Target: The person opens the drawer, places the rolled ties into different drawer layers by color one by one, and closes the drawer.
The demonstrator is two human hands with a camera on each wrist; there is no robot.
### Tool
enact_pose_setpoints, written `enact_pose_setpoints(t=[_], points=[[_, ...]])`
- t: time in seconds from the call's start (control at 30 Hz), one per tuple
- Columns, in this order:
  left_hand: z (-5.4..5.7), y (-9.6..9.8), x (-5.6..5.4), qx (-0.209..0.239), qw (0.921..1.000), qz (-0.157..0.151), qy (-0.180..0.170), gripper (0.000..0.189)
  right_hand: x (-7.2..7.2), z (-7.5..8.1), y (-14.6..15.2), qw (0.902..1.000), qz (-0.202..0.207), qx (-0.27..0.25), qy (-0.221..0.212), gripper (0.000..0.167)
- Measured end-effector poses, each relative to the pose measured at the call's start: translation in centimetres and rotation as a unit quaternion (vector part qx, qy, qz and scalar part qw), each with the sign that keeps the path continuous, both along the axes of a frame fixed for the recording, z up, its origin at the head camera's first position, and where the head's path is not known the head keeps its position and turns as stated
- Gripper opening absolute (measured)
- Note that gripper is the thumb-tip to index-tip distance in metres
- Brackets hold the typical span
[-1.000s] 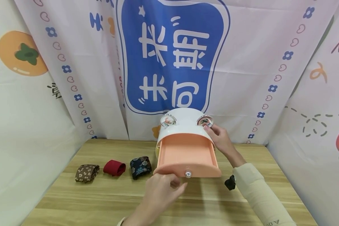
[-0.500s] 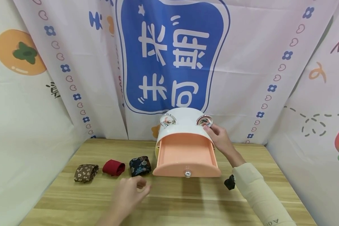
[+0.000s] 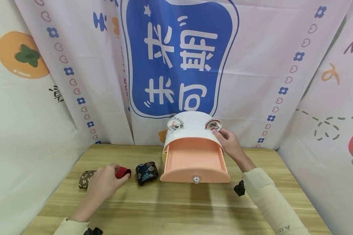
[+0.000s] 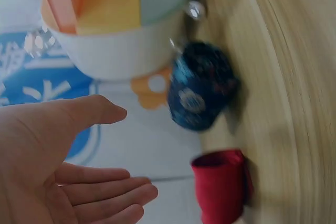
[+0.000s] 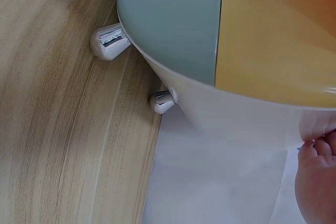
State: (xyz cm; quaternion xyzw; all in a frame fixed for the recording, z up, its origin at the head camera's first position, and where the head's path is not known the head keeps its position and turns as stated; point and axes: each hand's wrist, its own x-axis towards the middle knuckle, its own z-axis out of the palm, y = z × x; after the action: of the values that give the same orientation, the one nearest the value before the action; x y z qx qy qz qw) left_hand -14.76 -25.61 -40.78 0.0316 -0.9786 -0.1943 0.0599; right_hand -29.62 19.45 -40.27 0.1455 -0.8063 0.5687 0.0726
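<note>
Over the red rolled necktie (image 3: 123, 171) reaches my left hand (image 3: 103, 181), hiding part of it in the head view. The left wrist view shows that hand's fingers (image 4: 105, 191) extended beside the tie, thumb apart, nothing between them. A brown flowered rolled tie (image 3: 86, 179) lies left, partly behind the hand; a navy flowered rolled tie (image 3: 146, 173) lies right. My right hand (image 3: 231, 145) holds the white drawer cabinet (image 3: 191, 122) at its upper right side, thumb by the round mirror eye. Its peach top drawer (image 3: 195, 156) stands pulled out, its inside bare.
Below the peach drawer, the cabinet has a yellow drawer (image 5: 273, 51) and a grey-green drawer (image 5: 170, 24), and stands on silver feet (image 5: 110, 41). A printed cloth (image 3: 261, 81) hangs right behind the wooden table (image 3: 164, 212); cloth walls flank both sides.
My left hand has left the peach drawer's front and moved left past the navy tie to the red one. My right hand stays on the cabinet; the drawer remains pulled out.
</note>
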Motion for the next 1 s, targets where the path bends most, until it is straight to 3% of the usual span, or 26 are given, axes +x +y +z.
enact_pose_setpoints(t=[0.23,0.47,0.6,0.83,1.0], points=[[-1.7,-1.8,-2.2,-0.005,0.9995,0.022,-0.02,0.053,0.1,-0.1,0.2,0.9999,-0.008,-0.005,0.007,0.049],[-4.0,-2.9,-3.6,-0.001,0.9993,0.03,-0.021,0.056,0.0,-0.3,0.2,0.9997,-0.001,-0.022,0.009,0.048],[-4.9,-3.4,-4.1,0.003,0.9991,0.033,-0.026,0.057,0.1,-0.3,0.2,0.9998,-0.002,-0.019,0.008,0.049],[-5.5,-3.8,-4.5,0.022,0.9973,0.049,-0.05,0.055,0.1,-0.3,0.1,0.9999,-0.006,-0.01,0.007,0.049],[-6.1,-3.9,-4.6,0.035,0.9964,0.059,-0.049,0.052,0.0,-0.1,0.0,0.9999,0.0,-0.013,0.008,0.048]])
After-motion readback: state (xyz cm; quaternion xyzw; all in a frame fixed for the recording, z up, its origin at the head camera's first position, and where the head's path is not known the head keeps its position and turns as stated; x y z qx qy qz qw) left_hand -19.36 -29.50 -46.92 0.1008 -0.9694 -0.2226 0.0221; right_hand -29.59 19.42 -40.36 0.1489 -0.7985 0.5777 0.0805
